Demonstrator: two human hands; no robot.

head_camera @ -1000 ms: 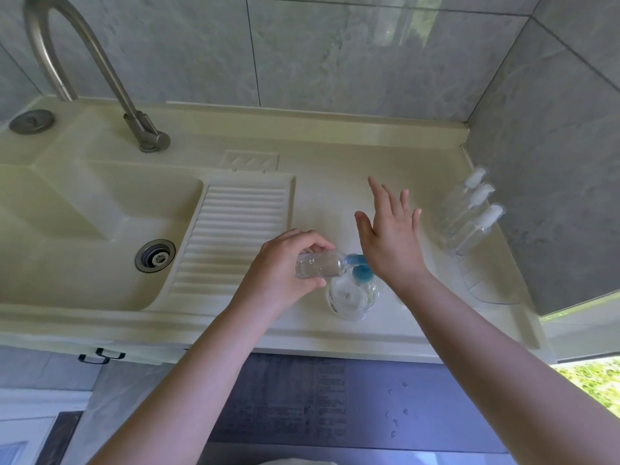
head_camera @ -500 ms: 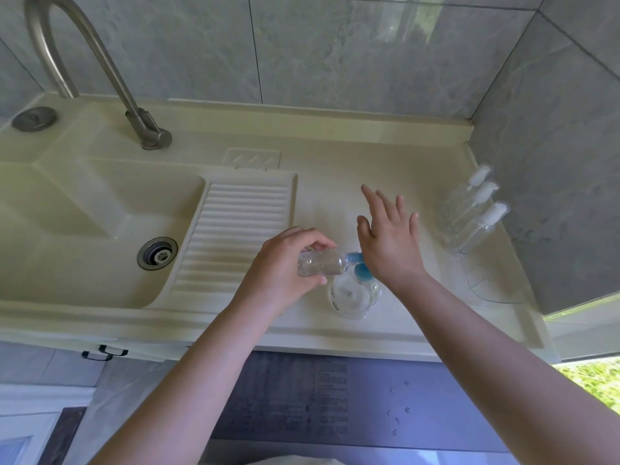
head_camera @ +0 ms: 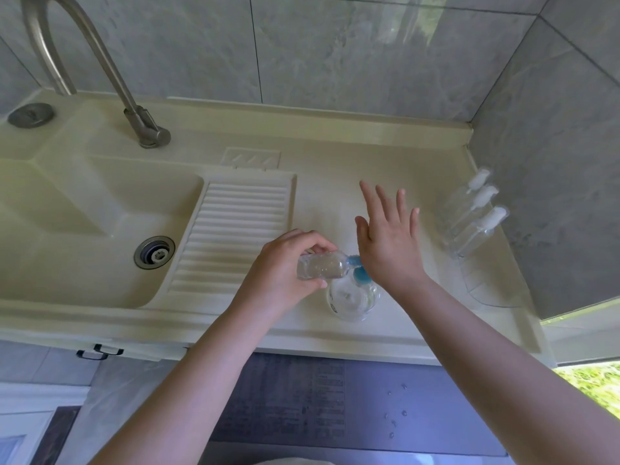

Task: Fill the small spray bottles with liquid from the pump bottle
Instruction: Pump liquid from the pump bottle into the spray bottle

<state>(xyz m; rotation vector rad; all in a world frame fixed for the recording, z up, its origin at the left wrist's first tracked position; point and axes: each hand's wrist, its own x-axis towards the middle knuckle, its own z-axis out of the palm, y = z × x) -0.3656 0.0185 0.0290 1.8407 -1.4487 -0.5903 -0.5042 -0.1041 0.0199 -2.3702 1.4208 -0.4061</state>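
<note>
Clear plastic, the small spray bottle (head_camera: pixel 320 266) lies sideways in the left hand (head_camera: pixel 285 266), whose grip is curled round it, its mouth against the blue spout of the pump bottle (head_camera: pixel 352 297). That pump bottle stands on the cream desk (head_camera: pixel 335 196) near its front edge. The right hand (head_camera: pixel 389 243) presses flat on the pump head, fingers straight and spread, holding nothing. Three more spray bottles (head_camera: pixel 473 216) lean by the right wall tiles (head_camera: pixel 553 146); a basin (head_camera: pixel 84 223) lies left.

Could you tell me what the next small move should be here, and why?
Probably press the right hand down on the blue pump head: its flat palm sits over it, and the left hand holds the small bottle sideways at the spout.
</note>
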